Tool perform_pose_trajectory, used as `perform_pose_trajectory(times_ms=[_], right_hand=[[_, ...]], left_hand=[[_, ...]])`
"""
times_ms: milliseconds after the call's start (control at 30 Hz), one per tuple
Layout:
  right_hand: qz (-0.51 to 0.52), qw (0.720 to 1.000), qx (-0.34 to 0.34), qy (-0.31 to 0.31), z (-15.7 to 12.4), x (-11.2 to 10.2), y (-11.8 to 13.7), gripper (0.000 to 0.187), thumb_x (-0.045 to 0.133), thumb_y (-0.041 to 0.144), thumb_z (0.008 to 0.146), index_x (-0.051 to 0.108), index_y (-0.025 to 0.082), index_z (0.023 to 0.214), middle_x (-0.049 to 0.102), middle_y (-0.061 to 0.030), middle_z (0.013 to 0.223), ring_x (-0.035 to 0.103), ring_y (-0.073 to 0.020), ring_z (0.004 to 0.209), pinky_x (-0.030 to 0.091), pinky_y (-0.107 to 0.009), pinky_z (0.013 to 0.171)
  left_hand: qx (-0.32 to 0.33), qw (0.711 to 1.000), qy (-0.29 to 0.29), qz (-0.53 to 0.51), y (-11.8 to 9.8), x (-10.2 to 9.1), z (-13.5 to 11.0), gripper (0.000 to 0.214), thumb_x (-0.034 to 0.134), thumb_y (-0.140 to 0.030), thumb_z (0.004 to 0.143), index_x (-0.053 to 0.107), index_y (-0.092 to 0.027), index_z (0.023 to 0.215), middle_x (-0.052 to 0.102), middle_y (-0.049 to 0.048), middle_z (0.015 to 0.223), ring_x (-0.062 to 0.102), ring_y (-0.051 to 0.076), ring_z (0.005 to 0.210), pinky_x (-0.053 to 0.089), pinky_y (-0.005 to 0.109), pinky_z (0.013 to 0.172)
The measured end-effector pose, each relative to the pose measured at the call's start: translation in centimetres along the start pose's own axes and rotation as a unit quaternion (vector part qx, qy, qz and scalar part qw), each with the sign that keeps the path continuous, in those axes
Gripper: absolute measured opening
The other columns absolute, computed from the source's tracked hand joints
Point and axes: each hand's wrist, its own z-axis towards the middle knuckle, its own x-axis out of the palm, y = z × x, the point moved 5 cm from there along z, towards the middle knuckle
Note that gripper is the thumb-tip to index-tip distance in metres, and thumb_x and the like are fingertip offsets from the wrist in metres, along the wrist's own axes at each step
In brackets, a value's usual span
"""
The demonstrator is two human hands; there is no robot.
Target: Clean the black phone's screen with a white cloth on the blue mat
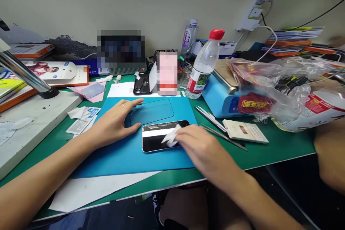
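A smartphone [153, 143] lies face up on a blue mat [121, 160], its dark glossy screen reflecting a white band. My right hand [201, 143] pinches a crumpled white wipe [171, 137] against the right part of that screen. Just behind the phone rests a clear screen protector [153, 110] with a thin dark outline. My left hand [118, 122] lies on the mat at the protector's left end, thumb and fingers spread, holding nothing. Whether its fingertips touch the protector I cannot tell.
Right of the mat lie tweezers [229, 138], pens [210, 116] and a white cardboard pack [245, 131]. A water bottle [202, 68] stands behind, beside a blue machine [219, 95]. A lamp base [35, 122] occupies the left. Another person's arm [330, 151] is at the right edge.
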Motion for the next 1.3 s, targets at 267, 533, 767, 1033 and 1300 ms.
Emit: perform_pose_trajectory(times_ms=[267,533,767,1033,1300], right_hand=[[-0.108,0.989,0.098,0.033,4.6,-3.3,-8.2,0.026,0.056,0.021,0.099,0.075,0.014,0.114,0.075,-0.0147,0.121,0.069,-0.0324,0.115,0.056,-0.049,0.097],[-0.001,0.992,0.129,-0.001,8.4,-2.9,-5.3,0.027,0.057,0.032,0.100,0.079,0.020,0.111,0.080,-0.0059,0.116,0.073,-0.0259,0.105,0.054,-0.038,0.090],[0.072,0.988,0.138,-0.014,7.3,-3.0,-4.8,0.021,0.061,0.032,0.096,0.079,0.022,0.093,0.081,-0.0040,0.098,0.072,-0.0236,0.091,0.053,-0.037,0.081],[0.086,0.986,0.144,-0.022,6.4,-3.2,-4.0,0.021,0.062,0.034,0.095,0.078,0.021,0.089,0.079,-0.0058,0.098,0.070,-0.0239,0.091,0.052,-0.037,0.076],[0.348,0.890,0.269,-0.123,5.6,-3.6,-5.7,0.025,0.084,0.045,0.079,0.080,0.021,0.085,0.076,-0.0042,0.084,0.070,-0.0205,0.080,0.059,-0.039,0.082]], left_hand=[[0.032,0.999,-0.027,0.029,-1.4,-0.5,0.2,0.063,0.059,-0.036,0.095,0.036,-0.025,0.153,0.054,0.0121,0.146,0.052,0.031,0.135,0.049,0.050,0.112],[0.098,0.995,-0.023,-0.001,-2.1,-0.8,-0.2,0.065,0.062,-0.028,0.096,0.034,-0.029,0.155,0.046,0.0124,0.150,0.047,0.030,0.140,0.045,0.046,0.116],[0.076,0.983,-0.048,-0.162,-1.9,-1.9,-0.4,0.047,0.051,-0.036,0.102,0.045,-0.027,0.147,0.062,0.0090,0.135,0.058,0.026,0.121,0.049,0.042,0.105],[-0.002,0.982,-0.002,-0.187,-0.5,-1.2,-0.1,0.049,0.028,-0.041,0.105,0.068,-0.019,0.120,0.071,0.0065,0.114,0.060,0.025,0.102,0.046,0.042,0.098],[0.010,0.975,-0.051,-0.214,-0.3,-1.8,-0.4,0.063,0.033,-0.065,0.102,0.059,-0.023,0.140,0.067,0.0089,0.126,0.058,0.027,0.105,0.048,0.044,0.097]])
